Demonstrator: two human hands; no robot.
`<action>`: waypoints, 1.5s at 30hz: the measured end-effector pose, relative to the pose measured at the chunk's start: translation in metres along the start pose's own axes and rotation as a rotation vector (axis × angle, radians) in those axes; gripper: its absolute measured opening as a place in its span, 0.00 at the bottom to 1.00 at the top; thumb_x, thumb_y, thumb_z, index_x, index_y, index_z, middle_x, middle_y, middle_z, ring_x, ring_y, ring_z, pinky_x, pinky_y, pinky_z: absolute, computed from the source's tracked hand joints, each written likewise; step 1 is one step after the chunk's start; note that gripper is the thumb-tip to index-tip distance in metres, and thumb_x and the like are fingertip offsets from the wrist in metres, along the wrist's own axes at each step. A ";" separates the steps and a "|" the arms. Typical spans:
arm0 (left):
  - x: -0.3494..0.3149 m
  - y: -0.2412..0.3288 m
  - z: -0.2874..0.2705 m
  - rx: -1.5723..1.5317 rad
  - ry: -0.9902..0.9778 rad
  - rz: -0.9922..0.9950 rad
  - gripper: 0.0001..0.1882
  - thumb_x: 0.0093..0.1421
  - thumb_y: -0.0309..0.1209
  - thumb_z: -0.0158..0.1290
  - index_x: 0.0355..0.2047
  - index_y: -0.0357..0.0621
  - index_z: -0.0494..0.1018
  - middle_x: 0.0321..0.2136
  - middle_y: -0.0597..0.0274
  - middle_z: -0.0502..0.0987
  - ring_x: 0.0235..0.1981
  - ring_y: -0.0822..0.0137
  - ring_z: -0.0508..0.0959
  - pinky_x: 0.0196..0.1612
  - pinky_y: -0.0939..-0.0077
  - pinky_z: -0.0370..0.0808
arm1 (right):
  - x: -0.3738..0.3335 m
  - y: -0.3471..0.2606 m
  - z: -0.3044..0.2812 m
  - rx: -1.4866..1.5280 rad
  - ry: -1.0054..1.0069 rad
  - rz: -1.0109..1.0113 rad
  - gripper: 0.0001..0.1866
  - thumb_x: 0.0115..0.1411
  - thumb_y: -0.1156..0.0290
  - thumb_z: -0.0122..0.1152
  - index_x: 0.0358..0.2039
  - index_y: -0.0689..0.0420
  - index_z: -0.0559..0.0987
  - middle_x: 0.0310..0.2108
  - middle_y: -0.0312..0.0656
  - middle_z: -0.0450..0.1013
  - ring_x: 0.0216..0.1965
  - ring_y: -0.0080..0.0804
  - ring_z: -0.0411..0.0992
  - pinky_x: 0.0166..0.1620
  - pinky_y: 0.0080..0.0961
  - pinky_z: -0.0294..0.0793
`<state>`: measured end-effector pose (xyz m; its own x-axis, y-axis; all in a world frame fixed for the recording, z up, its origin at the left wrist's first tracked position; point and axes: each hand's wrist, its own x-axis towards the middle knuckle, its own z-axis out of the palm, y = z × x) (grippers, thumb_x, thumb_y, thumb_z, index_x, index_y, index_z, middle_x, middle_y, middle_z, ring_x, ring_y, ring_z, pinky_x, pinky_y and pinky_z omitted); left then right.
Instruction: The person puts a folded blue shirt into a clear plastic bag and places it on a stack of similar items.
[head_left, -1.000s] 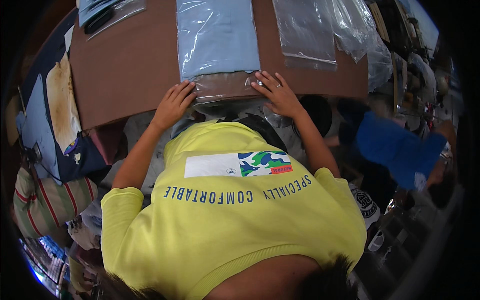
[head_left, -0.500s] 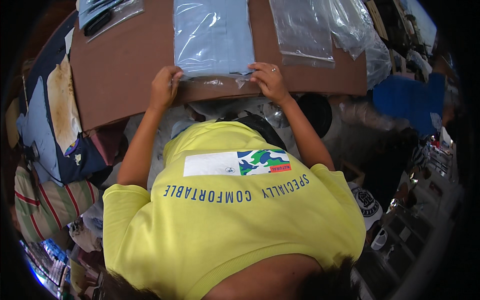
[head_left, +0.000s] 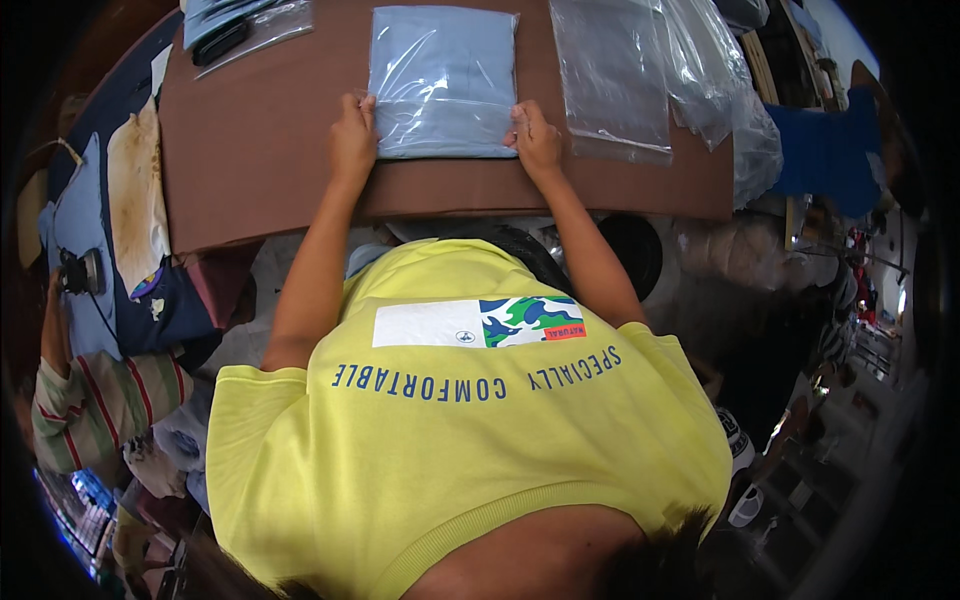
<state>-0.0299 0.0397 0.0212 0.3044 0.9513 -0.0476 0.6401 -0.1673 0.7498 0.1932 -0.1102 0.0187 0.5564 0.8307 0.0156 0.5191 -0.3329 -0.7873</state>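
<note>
A folded light-blue garment [head_left: 440, 60] lies flat inside a clear plastic bag [head_left: 445, 128] near the table's front edge. The bag's open end is folded back over the garment's near part, its edge making a line across the front. My left hand [head_left: 353, 140] is closed on the left end of that plastic flap, thumb and fingers pressed together. At the opposite side my right hand [head_left: 537, 138] pinches the flap's right end, with fingers curled. Both hands rest close to the brown tabletop [head_left: 260, 150].
Flat clear bags [head_left: 615, 95] and crumpled plastic [head_left: 755, 140] lie to the right. Another bagged blue garment [head_left: 215, 25] sits at the far left. At left, a person's hand is on a dark iron [head_left: 82, 272] over blue cloth, beside a stained white pad [head_left: 135, 190].
The bag's loose end, earlier stretched toward me at the table edge, is now folded up over the garment. Both hands have moved farther from me with it. At left, the iron and hand have come into view.
</note>
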 end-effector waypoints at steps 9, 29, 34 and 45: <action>-0.010 -0.028 -0.005 -0.265 0.096 0.443 0.12 0.64 0.38 0.44 0.36 0.41 0.66 0.21 0.53 0.75 0.23 0.59 0.79 0.25 0.65 0.73 | 0.000 0.019 0.009 0.130 0.101 -0.058 0.07 0.63 0.66 0.43 0.36 0.53 0.69 0.15 0.38 0.73 0.18 0.33 0.74 0.24 0.31 0.71; 0.022 0.016 0.026 0.493 0.105 0.023 0.18 0.63 0.45 0.40 0.37 0.42 0.62 0.25 0.43 0.77 0.28 0.41 0.77 0.30 0.49 0.73 | 0.035 -0.006 0.019 -0.492 0.175 0.195 0.20 0.61 0.56 0.41 0.29 0.58 0.76 0.26 0.56 0.74 0.32 0.56 0.74 0.37 0.49 0.71; 0.023 0.016 0.028 0.604 0.095 0.049 0.15 0.62 0.43 0.40 0.36 0.43 0.63 0.24 0.47 0.77 0.27 0.45 0.78 0.34 0.51 0.72 | 0.034 -0.010 0.026 -0.604 0.243 0.184 0.20 0.61 0.57 0.42 0.25 0.59 0.77 0.25 0.54 0.75 0.29 0.54 0.74 0.34 0.48 0.73; 0.020 0.009 0.031 0.697 0.253 0.507 0.14 0.58 0.31 0.43 0.46 0.56 0.67 0.53 0.61 0.65 0.59 0.55 0.60 0.54 0.44 0.58 | 0.038 -0.003 0.037 -0.981 0.499 -0.072 0.16 0.58 0.67 0.47 0.48 0.50 0.66 0.37 0.41 0.73 0.44 0.37 0.70 0.44 0.43 0.64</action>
<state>0.0034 0.0493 0.0064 0.5557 0.7350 0.3886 0.7787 -0.6239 0.0663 0.1886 -0.0615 -0.0008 0.5888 0.6627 0.4627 0.7278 -0.6837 0.0532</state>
